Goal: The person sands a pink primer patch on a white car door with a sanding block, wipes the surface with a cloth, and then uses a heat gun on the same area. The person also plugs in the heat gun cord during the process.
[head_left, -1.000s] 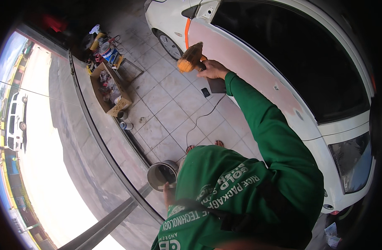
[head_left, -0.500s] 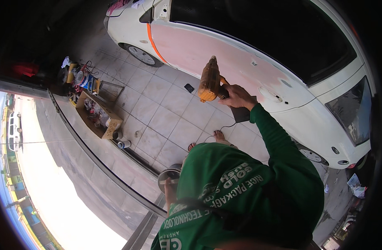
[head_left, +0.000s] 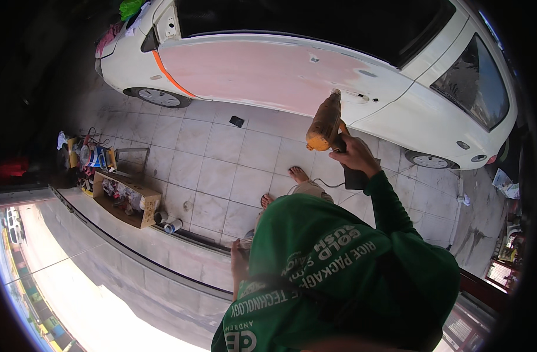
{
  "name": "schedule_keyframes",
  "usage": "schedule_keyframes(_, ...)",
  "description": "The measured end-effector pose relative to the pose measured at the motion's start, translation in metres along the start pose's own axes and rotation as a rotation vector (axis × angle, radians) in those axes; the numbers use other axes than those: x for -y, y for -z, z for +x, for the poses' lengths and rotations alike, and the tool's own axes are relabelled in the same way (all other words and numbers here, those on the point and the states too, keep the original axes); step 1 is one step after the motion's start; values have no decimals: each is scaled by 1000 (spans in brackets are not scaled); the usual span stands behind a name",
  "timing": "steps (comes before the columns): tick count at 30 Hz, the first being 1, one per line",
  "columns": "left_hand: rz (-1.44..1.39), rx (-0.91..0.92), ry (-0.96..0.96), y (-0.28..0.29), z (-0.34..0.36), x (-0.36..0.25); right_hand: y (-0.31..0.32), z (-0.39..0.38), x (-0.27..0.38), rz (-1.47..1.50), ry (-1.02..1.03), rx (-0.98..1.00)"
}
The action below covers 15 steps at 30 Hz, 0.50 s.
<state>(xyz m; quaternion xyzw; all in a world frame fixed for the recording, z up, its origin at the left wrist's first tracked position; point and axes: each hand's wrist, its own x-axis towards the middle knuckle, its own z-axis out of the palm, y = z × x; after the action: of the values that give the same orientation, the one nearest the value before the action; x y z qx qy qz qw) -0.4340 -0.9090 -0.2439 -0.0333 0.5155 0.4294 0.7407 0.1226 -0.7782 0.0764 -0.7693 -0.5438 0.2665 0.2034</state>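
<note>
My right hand point(head_left: 356, 154) is wrapped around the handle of a worn orange, drill-shaped power tool point(head_left: 325, 124). Its tapered nose points at the car door, near the door handle point(head_left: 355, 98); whether the tip touches cannot be told. A dark block point(head_left: 356, 178) sits below the grip, with a thin dark cord running from it toward my feet. The door panel point(head_left: 239, 69) of the white car is mostly dull pink, with bare and filled patches. Low at my left side, my left hand point(head_left: 239, 267) is closed round a greyish object point(head_left: 247, 241), mostly hidden by my green sleeve.
A black phone-like slab point(head_left: 237, 121) lies on the tiled floor point(head_left: 221, 170). On the left are a cardboard box point(head_left: 144, 212) of odds and ends, two cans point(head_left: 173, 226), and a cluttered stand point(head_left: 98, 157). A metal rail point(head_left: 133, 249) borders the floor near the bright street.
The power tool in my right hand has moved right along the door, its nose now by the door handle. My view has turned, and the round dark item by my left hand shows less.
</note>
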Motion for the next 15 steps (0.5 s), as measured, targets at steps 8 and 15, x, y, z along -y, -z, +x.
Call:
schedule_keyframes(8, -4, 14, 16, 10, 0, 0, -41, 15, -7, -189, 45, 100)
schedule_keyframes(15, -26, 6, -3, 17, -8, 6, -94, 55, -36, -364, 30, 274)
